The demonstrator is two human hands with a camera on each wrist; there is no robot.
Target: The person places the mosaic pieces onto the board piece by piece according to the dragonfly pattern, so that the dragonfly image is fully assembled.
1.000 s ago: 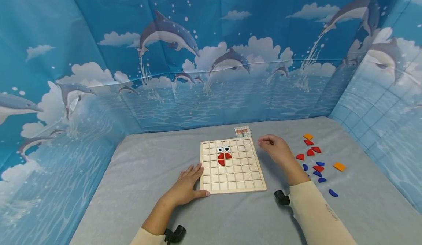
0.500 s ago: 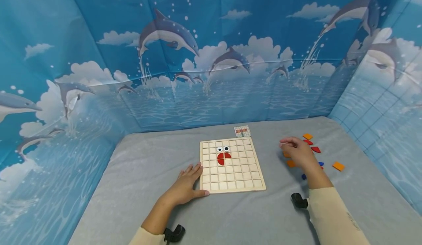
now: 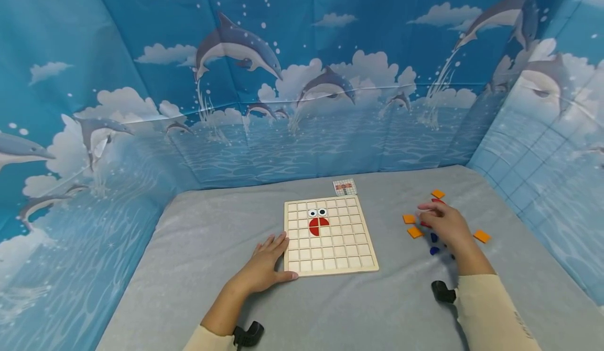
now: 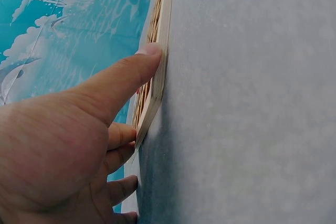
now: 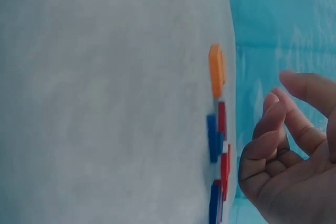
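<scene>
A wooden grid board (image 3: 346,256) lies on the grey cloth, with two round eye pieces (image 3: 322,212) and several red quarter-circle pieces (image 3: 314,230) in its cells. My left hand (image 3: 266,269) rests at its near left corner, thumb along the front edge and fingers at the left side. In the left wrist view the thumb (image 4: 142,61) lies on the board's edge (image 4: 163,51). Above the loose pieces hovers my right hand (image 3: 448,230). The right wrist view shows its thumb and index finger apart, holding nothing, beside orange squares (image 5: 216,72) and red and blue pieces (image 5: 212,137).
Orange squares (image 3: 414,232) and blue half-round pieces (image 3: 434,251) lie around the right hand, which covers some others. One orange square (image 3: 482,236) sits farther right. A small pattern card (image 3: 345,187) lies behind the board. A dolphin-print curtain (image 3: 302,130) encloses the cloth.
My right hand has moved right from beside the board to over the loose pieces, uncovering two orange squares. My left hand has stayed at the board's corner.
</scene>
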